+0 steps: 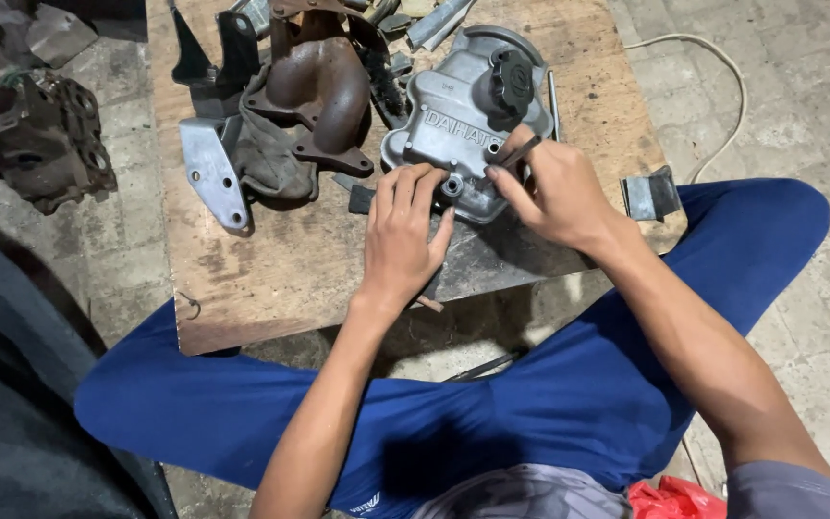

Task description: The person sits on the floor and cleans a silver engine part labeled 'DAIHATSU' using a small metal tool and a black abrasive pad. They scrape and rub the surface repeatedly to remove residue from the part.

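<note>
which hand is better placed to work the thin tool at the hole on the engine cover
Right, probably. The right hand already pinches the thin dark tool, its tip angled toward the hole. The left hand lies flat on the cover, steadying it.

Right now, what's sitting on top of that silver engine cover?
A black round cap sits on the silver engine cover. Both hands rest on its near edge: left hand, right hand pinching a thin dark tool. The edge beneath them is hidden.
</note>
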